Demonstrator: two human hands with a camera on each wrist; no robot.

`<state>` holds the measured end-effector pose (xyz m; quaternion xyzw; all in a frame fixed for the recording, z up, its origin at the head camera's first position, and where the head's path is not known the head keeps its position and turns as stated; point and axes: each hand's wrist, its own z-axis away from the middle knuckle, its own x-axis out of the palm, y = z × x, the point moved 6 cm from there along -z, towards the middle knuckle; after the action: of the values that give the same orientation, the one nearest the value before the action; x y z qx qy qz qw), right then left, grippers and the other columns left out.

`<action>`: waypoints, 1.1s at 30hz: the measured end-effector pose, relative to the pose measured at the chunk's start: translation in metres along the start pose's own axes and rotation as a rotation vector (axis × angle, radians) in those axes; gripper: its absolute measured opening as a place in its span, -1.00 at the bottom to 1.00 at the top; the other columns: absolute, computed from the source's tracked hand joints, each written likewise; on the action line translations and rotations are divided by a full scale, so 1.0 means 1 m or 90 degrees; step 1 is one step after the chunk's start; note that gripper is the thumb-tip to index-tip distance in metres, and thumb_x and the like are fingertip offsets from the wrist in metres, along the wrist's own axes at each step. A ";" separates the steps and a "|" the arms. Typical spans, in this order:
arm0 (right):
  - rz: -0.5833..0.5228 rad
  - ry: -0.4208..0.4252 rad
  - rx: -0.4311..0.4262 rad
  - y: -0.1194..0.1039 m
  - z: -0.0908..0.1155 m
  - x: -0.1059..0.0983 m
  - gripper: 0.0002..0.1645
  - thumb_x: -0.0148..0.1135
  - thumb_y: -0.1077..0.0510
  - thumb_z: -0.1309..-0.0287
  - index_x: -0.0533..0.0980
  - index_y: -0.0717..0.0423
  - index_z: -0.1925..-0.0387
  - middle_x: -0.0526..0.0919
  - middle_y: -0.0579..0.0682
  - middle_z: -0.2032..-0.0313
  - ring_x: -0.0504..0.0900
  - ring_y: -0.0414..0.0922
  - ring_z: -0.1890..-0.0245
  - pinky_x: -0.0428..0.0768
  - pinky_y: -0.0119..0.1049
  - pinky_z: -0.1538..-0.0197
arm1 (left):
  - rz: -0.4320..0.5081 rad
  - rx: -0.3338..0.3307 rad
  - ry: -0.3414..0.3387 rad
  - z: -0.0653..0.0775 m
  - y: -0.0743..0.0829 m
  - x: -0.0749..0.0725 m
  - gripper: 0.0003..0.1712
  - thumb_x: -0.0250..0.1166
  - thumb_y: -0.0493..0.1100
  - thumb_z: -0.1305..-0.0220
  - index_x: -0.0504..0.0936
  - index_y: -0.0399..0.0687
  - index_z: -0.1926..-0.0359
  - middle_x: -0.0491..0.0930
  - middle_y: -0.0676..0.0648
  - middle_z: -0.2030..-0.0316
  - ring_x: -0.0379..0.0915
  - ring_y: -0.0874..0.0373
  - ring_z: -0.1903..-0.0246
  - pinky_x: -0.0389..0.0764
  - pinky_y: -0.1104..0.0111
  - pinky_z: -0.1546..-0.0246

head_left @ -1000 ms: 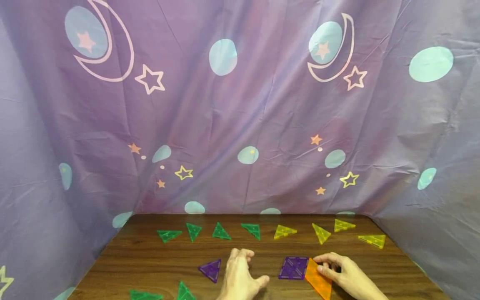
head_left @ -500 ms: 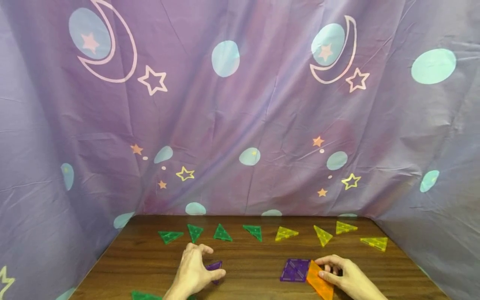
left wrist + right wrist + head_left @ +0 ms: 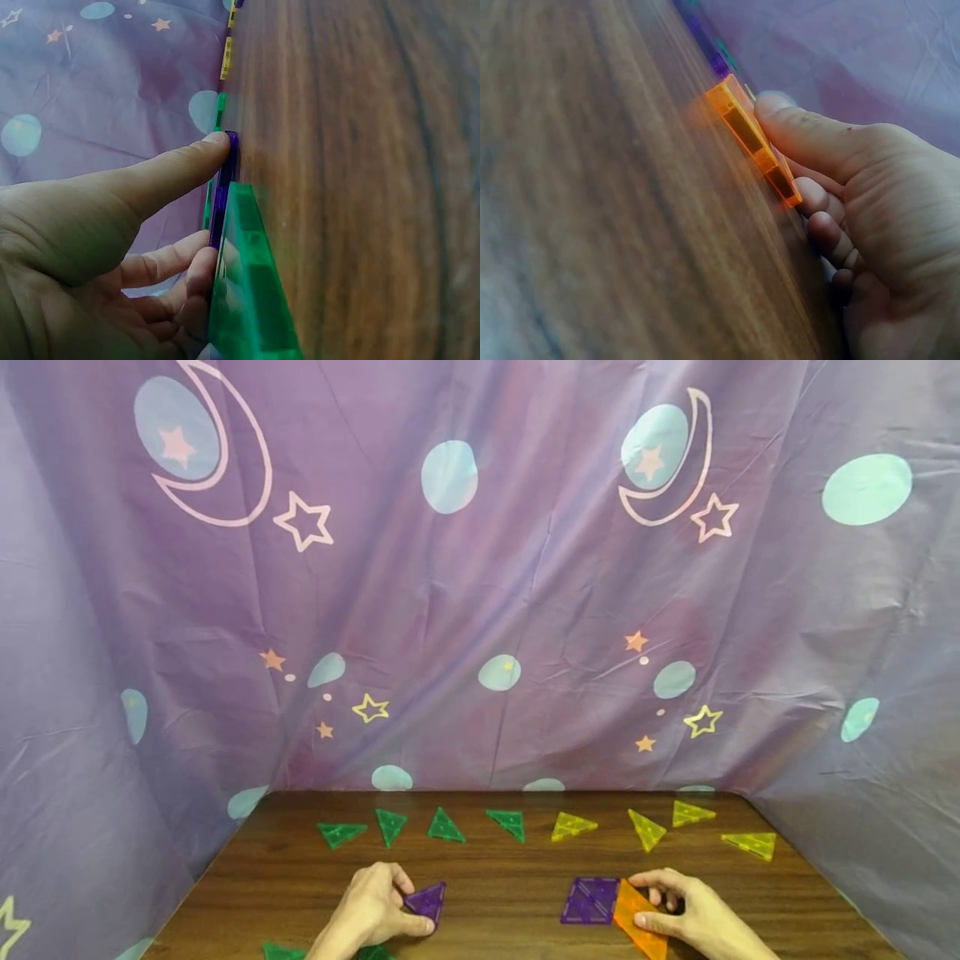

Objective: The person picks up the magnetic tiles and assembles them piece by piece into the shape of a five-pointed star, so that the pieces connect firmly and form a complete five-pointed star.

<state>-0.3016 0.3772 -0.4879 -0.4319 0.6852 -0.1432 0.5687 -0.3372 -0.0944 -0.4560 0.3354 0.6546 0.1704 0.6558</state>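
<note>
My left hand point(image 3: 367, 908) pinches a purple triangular magnetic tile point(image 3: 429, 902) by its edges, thumb at the near corner and fingers at the left one. In the left wrist view the thumb lies on that tile's edge, with a green tile point(image 3: 251, 285) nearer the camera. Over on the right, my right hand point(image 3: 697, 910) holds an orange magnetic tile point(image 3: 633, 920) between thumb and index finger. The orange tile's left side meets a purple four-sided piece point(image 3: 590, 902) marked by a diagonal line. In the right wrist view the orange tile point(image 3: 757, 142) lies flat on the wood.
Along the back of the brown wooden table point(image 3: 495, 935) lie several green triangles point(image 3: 446, 827) and several yellow triangles point(image 3: 573, 827). Two more green tiles point(image 3: 283, 952) are partly visible near the front left. A purple patterned cloth point(image 3: 480, 610) hangs behind and at both sides.
My left hand has moved left from the middle and closed on the purple triangle, turning it slightly. The right hand keeps its hold on the orange tile.
</note>
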 end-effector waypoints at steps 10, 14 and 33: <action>0.000 -0.002 0.119 0.004 -0.001 0.006 -0.51 0.59 0.02 -0.37 0.66 0.18 -0.18 0.47 -0.12 0.30 0.39 -0.35 0.45 0.40 -0.36 0.40 | 0.040 0.073 -0.025 -0.001 0.012 0.011 -0.47 0.89 -0.09 0.14 0.77 -0.10 0.22 0.61 0.01 0.34 0.50 0.12 0.30 0.67 0.25 0.28; 0.032 0.017 0.189 0.006 -0.003 0.010 -0.47 0.64 -0.10 -0.30 0.66 0.09 -0.12 0.46 -0.08 0.31 0.35 -0.31 0.48 0.35 -0.35 0.38 | 0.064 0.093 -0.034 0.002 0.018 0.018 -0.48 0.90 -0.14 0.18 0.77 -0.09 0.23 0.64 0.02 0.33 0.52 0.14 0.29 0.68 0.26 0.25; 0.149 0.062 0.199 -0.005 -0.011 0.015 -0.55 0.62 -0.21 -0.29 0.68 -0.11 -0.04 0.47 -0.17 0.33 0.35 -0.32 0.46 0.25 -0.11 0.08 | 0.127 0.219 -0.084 0.009 0.058 0.065 -0.55 0.88 -0.21 0.17 0.83 -0.17 0.26 0.61 0.20 0.47 0.45 0.44 0.46 0.63 0.54 0.34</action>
<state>-0.3094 0.3594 -0.4911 -0.2482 0.7267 -0.2016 0.6080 -0.3105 -0.0123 -0.4667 0.5160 0.5935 0.0977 0.6098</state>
